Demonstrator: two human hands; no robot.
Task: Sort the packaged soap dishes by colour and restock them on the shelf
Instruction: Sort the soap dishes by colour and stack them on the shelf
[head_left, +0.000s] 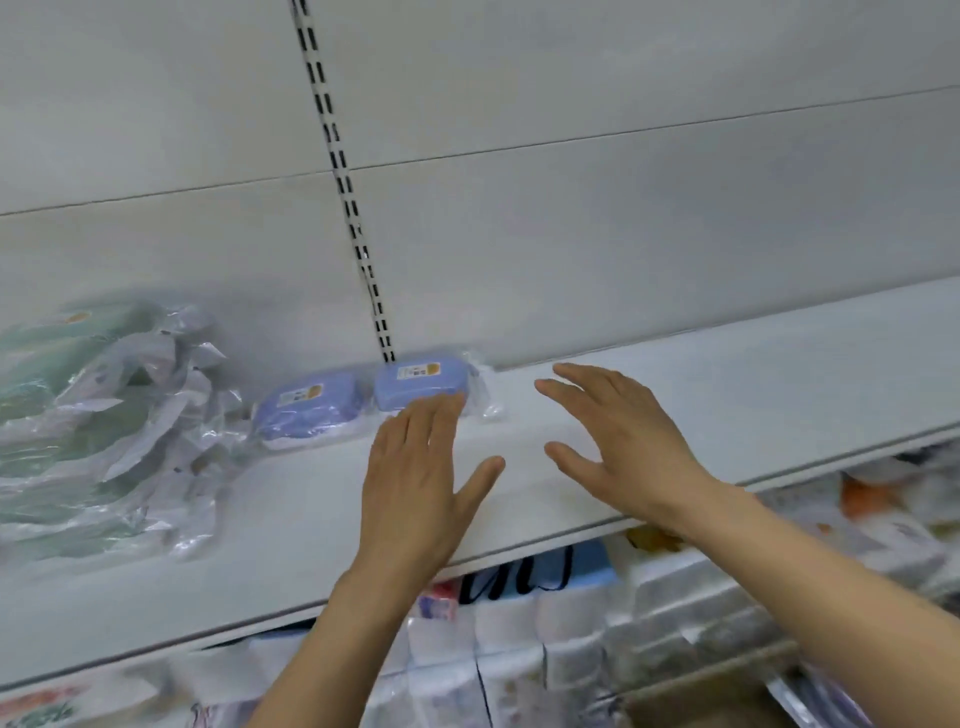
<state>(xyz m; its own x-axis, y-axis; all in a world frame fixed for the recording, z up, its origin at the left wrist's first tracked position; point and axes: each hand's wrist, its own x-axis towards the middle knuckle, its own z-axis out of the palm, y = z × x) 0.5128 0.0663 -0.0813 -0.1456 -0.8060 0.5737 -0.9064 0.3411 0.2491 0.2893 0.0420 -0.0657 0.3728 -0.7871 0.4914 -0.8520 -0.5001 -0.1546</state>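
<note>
Two blue packaged soap dishes lie side by side at the back of the white shelf (727, 395): one on the left (306, 410) and one on the right (423, 384), each in clear wrap with a small label. A heap of green packaged soap dishes (78, 415) fills the shelf's left end. My left hand (421, 478) hovers flat with straight fingers, its fingertips at the front edge of the right blue dish. My right hand (618, 441) is spread above the bare shelf to the right of that dish, holding nothing.
A slotted upright rail (343, 182) runs down the white back panel to the blue dishes. Below the shelf's front edge sit wrapped goods, among them a blue pack (571, 566) and white packs (519, 649). A brown carton (727, 691) shows at the bottom right.
</note>
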